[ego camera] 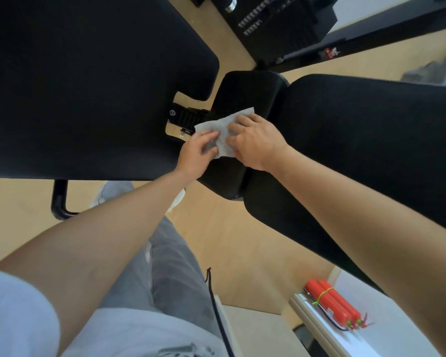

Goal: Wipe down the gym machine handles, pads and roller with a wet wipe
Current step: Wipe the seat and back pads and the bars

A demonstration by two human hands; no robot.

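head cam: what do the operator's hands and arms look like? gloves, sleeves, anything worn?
No gloves: left hand and right hand are bare, with no ring, watch or band visible. Left forearm and right forearm are bare too. A short, pale bluish-white sleeve covers the left upper arm; the right arm leaves the frame before any sleeve shows.

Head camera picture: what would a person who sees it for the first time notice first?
First comes the white wet wipe in the middle, held by the left hand and the right hand over the small black pad. A large black pad fills the upper left, and another fills the right side. At the lower right lies a bundle of red tubes.
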